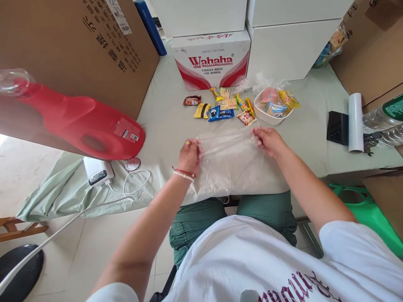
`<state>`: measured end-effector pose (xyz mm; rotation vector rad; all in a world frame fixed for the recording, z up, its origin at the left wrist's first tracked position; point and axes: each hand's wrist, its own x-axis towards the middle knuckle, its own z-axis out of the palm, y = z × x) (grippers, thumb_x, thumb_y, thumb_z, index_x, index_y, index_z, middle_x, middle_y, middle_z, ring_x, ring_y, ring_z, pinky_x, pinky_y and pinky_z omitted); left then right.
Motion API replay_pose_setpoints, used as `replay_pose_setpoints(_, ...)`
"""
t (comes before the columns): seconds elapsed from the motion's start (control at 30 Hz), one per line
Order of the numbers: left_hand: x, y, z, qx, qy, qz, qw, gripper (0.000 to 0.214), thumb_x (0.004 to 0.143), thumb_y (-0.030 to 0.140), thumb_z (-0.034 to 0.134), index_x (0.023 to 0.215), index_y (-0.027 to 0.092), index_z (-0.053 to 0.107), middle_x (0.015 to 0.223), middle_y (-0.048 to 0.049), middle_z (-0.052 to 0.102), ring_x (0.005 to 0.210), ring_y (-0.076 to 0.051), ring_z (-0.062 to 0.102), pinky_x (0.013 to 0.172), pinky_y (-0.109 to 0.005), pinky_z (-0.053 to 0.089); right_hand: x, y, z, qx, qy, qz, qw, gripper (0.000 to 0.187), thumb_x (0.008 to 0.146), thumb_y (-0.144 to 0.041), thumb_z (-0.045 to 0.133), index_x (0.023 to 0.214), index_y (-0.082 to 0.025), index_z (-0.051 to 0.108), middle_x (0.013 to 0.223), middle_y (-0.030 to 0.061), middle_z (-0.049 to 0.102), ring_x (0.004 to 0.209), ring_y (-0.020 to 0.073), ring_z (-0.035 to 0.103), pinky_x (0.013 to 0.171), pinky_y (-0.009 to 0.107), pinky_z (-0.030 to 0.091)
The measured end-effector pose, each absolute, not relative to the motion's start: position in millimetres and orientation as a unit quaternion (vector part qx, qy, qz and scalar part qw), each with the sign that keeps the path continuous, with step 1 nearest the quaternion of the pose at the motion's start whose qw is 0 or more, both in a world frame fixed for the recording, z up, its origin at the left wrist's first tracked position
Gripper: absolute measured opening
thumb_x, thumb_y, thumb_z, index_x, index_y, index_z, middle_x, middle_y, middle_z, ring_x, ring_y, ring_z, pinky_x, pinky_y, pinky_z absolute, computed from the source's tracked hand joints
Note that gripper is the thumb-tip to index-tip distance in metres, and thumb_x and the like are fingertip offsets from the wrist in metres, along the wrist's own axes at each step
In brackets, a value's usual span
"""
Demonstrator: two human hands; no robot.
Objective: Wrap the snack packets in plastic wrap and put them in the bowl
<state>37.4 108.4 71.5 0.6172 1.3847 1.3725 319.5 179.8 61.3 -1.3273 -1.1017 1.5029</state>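
Note:
A clear plastic bag lies flat on the pale green tablecloth near the front edge. My left hand, with a ring and bead bracelets, pinches the bag's left top corner. Fingers of my right hand are closed on its right top corner. Just beyond the bag lie several small wrapped snacks. A white bowl to their right holds more snack packets.
A red plastic jug lies on its side at left before a large cardboard box. A Wahaha carton and white boxes stand behind. A power bank with cable, black wallet, film roll and water bottles lie around.

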Motion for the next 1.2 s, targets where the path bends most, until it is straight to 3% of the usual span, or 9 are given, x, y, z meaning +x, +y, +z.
replay_pose_setpoints(0.17,28,150,146,0.512,0.404,0.705,0.279,0.027,0.101,0.046,0.068,0.098,0.019,0.063,0.074,0.0039,0.055,0.058,-0.006,0.048,0.053,-0.018,0.039,347,219,145,-0.391,-0.595,0.453,0.536,0.04,0.1,-0.057,0.065,0.11,-0.02,0.076,0.097,-0.001,0.071,0.092,0.0124,0.07,0.073,0.026,0.052)
replay_pose_setpoints(0.27,18,132,159,0.641,0.363,0.638,0.226,0.027,0.097,0.047,0.072,0.097,0.02,0.07,0.088,-0.0015,0.062,0.077,-0.013,0.062,0.077,-0.028,0.054,376,195,165,-0.337,-0.656,0.401,0.544,0.034,0.088,-0.06,0.079,0.1,-0.029,0.081,0.104,-0.0012,0.071,0.105,0.0196,0.07,0.09,0.039,0.056)
replay_pose_setpoints(0.4,3,96,112,0.749,0.43,0.403,0.303,0.017,0.082,0.039,0.079,0.092,0.025,0.078,0.1,-0.009,0.075,0.096,-0.025,0.071,0.098,-0.045,0.055,405,151,115,-0.357,-0.732,0.45,0.367,0.036,0.082,-0.067,0.081,0.084,-0.031,0.086,0.101,0.006,0.074,0.108,0.0259,0.068,0.102,0.046,0.054)
replay_pose_setpoints(0.53,-5,81,53,0.737,0.46,0.308,0.388,0.039,0.086,0.04,0.069,0.122,0.026,0.076,0.112,-0.0117,0.078,0.097,-0.028,0.074,0.101,-0.046,0.054,412,123,45,-0.394,-0.759,0.46,0.238,0.044,0.091,-0.07,0.068,0.088,-0.03,0.087,0.117,0.0116,0.078,0.129,0.0323,0.062,0.116,0.055,0.045)
replay_pose_setpoints(0.63,1,87,35,0.707,0.5,0.322,0.383,0.043,0.097,0.049,0.055,0.125,0.024,0.075,0.128,-0.0133,0.074,0.12,-0.031,0.069,0.112,-0.048,0.049,411,113,22,-0.401,-0.783,0.419,0.228,0.032,0.098,-0.051,0.062,0.094,-0.032,0.087,0.135,0.0089,0.073,0.139,0.0315,0.056,0.12,0.058,0.04)
replay_pose_setpoints(0.77,14,102,29,0.672,0.577,0.314,0.342,0.051,0.103,0.056,0.04,0.102,0.022,0.079,0.141,-0.0132,0.067,0.134,-0.033,0.061,0.118,-0.05,0.044,408,109,20,-0.395,-0.812,0.377,0.206,0.027,0.098,-0.034,0.059,0.098,-0.033,0.086,0.145,0.0066,0.068,0.144,0.0314,0.052,0.121,0.061,0.039)
replay_pose_setpoints(0.97,7,100,24,0.705,0.626,0.285,0.172,0.04,0.084,0.036,0.067,0.121,0.019,0.071,0.144,-0.0171,0.061,0.133,-0.036,0.057,0.116,-0.055,0.045,420,95,61,-0.393,-0.814,0.397,0.159,0.032,0.098,-0.042,0.063,0.123,-0.034,0.08,0.16,0.0065,0.054,0.154,0.0337,0.042,0.125,0.06,0.036)
replay_pose_setpoints(1.07,10,93,31,0.701,0.627,0.326,0.091,0.029,0.092,0.032,0.06,0.116,0.021,0.072,0.131,-0.0164,0.067,0.126,-0.035,0.06,0.113,-0.055,0.044,419,99,91,-0.441,-0.787,0.377,0.21,0.034,0.1,-0.044,0.061,0.129,-0.036,0.077,0.163,0.0049,0.051,0.147,0.0314,0.051,0.123,0.052,0.042)
replay_pose_setpoints(1.2,37,99,32,0.75,0.587,0.287,0.099,0.03,0.101,0.034,0.049,0.114,0.023,0.074,0.127,-0.0151,0.074,0.125,-0.032,0.065,0.115,-0.054,0.039,375,131,86,-0.492,-0.772,0.292,0.276,0.038,0.105,-0.043,0.048,0.128,-0.031,0.076,0.142,0.0086,0.069,0.133,0.0285,0.063,0.12,0.049,0.045)
